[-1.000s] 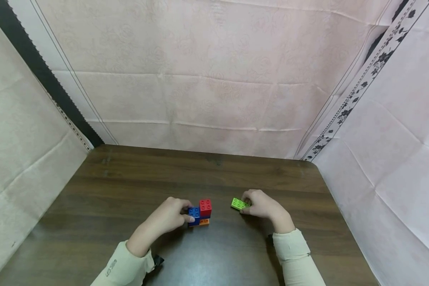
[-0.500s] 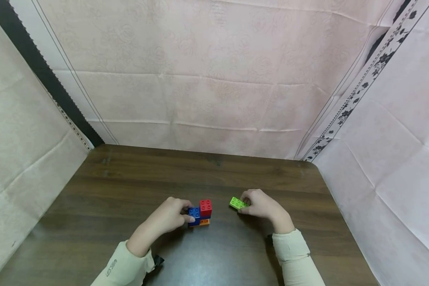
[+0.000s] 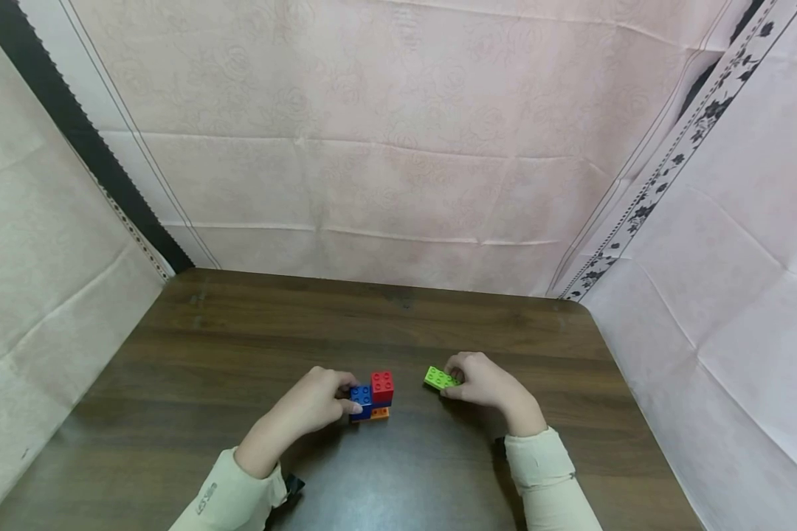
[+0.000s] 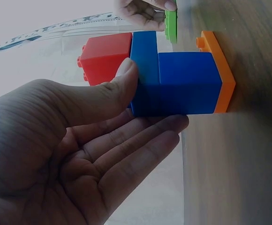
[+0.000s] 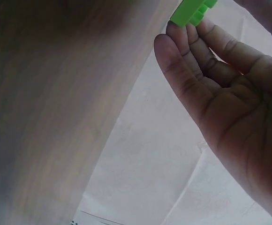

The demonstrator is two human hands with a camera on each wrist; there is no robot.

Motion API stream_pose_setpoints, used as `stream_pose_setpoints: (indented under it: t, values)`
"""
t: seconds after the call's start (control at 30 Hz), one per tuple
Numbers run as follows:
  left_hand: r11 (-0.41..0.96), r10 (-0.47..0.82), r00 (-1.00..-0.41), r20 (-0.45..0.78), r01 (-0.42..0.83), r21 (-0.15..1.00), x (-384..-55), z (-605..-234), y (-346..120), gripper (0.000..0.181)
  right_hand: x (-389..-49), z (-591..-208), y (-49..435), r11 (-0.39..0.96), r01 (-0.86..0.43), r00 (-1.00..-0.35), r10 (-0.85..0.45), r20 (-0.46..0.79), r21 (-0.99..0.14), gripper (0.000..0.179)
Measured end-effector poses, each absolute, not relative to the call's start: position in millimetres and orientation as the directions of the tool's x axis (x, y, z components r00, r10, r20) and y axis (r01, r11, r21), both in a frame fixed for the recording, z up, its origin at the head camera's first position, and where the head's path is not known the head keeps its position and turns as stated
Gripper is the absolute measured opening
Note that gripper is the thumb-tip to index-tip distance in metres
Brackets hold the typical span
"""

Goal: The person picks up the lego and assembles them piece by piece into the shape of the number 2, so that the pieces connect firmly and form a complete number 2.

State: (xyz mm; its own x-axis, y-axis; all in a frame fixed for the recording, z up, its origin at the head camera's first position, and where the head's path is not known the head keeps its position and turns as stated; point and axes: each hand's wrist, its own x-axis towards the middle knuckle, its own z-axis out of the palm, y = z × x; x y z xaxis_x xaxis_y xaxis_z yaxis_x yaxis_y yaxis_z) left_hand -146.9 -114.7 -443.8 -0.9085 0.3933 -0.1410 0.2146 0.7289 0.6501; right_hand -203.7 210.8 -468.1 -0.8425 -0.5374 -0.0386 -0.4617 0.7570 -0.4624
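My left hand (image 3: 319,398) holds a small stack of toy building blocks between thumb and fingers. In the left wrist view the stack has a flat orange block (image 4: 225,77) at its base, a blue block (image 4: 190,84) on it, a longer blue block (image 4: 145,56) above that and a red block (image 4: 110,54) on top. The thumb presses the upper blue block. To the right, my right hand (image 3: 485,380) pinches a flat lime-green block (image 3: 440,377) by its right end, studs up. In the right wrist view only a corner of the green block (image 5: 190,11) shows at the fingertips.
The brown wood-grain table (image 3: 385,317) lies under both hands. Pale cloth hangs behind it as a backdrop (image 3: 372,184), with more cloth at the left (image 3: 53,332) and right (image 3: 724,295) sides.
My right hand has shifted slightly to the left with the green block, a little nearer the stack. The left hand and the stack have stayed in place.
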Motion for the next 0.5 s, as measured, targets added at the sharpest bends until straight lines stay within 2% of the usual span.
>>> stream_pose_setpoints:
  t: [0.5]
  values:
    - [0.732, 0.384, -0.911, -0.149, 0.202, 0.651, -146, -445, -115, 0.03, -198, -463, 199, 0.71, -0.48, -0.811, -0.583, -0.047, -0.514, 0.023]
